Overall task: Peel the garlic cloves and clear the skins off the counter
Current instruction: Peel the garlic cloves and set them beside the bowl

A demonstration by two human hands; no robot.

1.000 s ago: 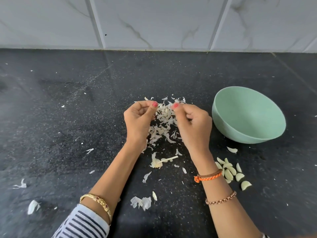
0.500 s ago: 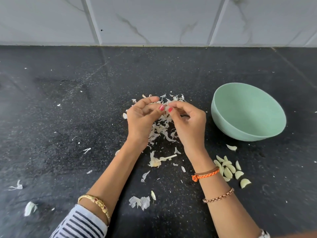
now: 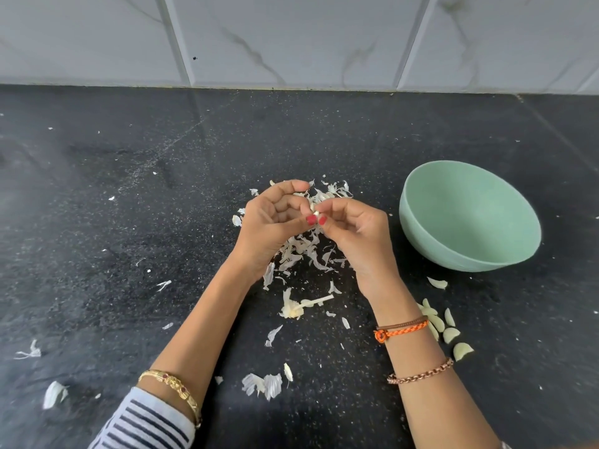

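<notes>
Black speckled surface (image 3: 129, 222) is carrying a green bowl (image 3: 470, 218), a heap of skins (image 3: 304, 251) and peeled cloves (image 3: 449, 335) lying near the right wrist. Above the heap, left hand (image 3: 272, 222) and right hand (image 3: 356, 231) are meeting, fingers pinching one garlic clove (image 3: 315, 209) between them.
</notes>
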